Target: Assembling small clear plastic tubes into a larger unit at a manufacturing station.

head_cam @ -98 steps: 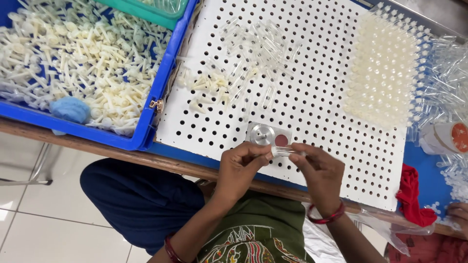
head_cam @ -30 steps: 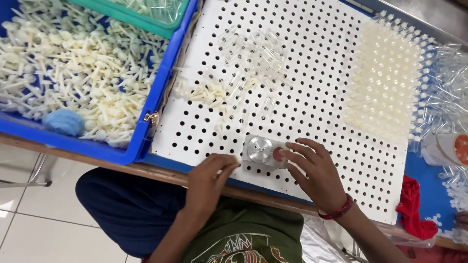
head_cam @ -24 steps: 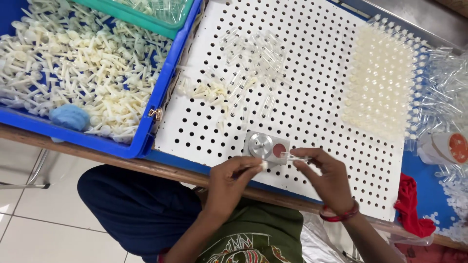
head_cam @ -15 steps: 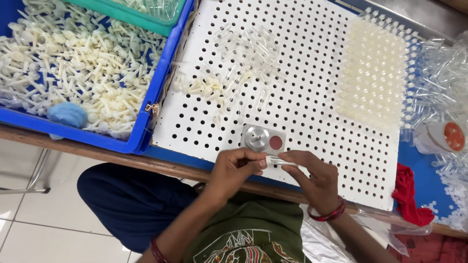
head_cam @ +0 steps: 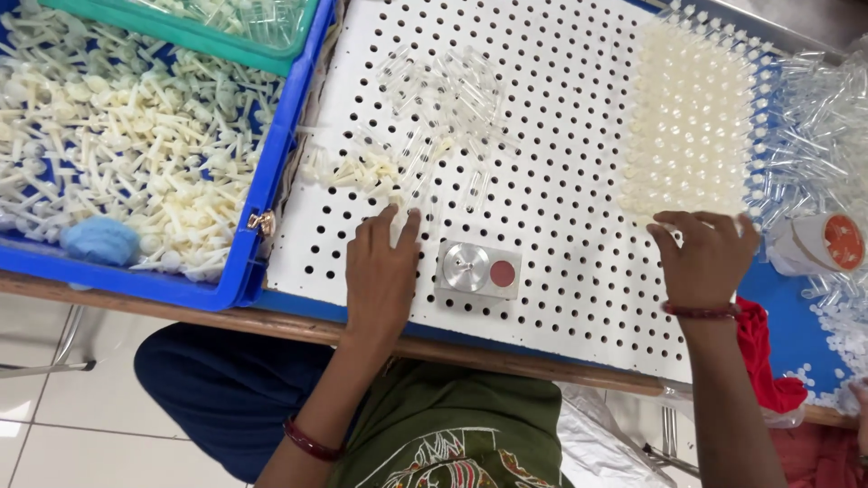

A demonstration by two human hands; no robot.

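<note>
My left hand point(head_cam: 382, 271) rests palm down on the white perforated board point(head_cam: 561, 172), fingertips at a small heap of cream plastic pieces point(head_cam: 353, 170) and clear tubes point(head_cam: 443, 99). My right hand point(head_cam: 705, 256) reaches to the lower edge of the block of cream pieces standing in the board's holes point(head_cam: 692, 117); its fingers curl down and I cannot see anything in them. Between my hands sits a small metal block point(head_cam: 478, 269) with a round silver disc and a red button.
A blue bin point(head_cam: 262, 181) at the left holds many cream plastic parts and a blue cloth ball point(head_cam: 99, 240). A green tray point(head_cam: 190, 32) lies across its top. Clear tubes point(head_cam: 823, 136) are piled at the right, beside a tape roll point(head_cam: 825, 244) and red cloth point(head_cam: 764, 361).
Both hands were together at the board's near edge by the metal block. Now they have spread apart: the left up to the loose pieces, the right over to the filled block.
</note>
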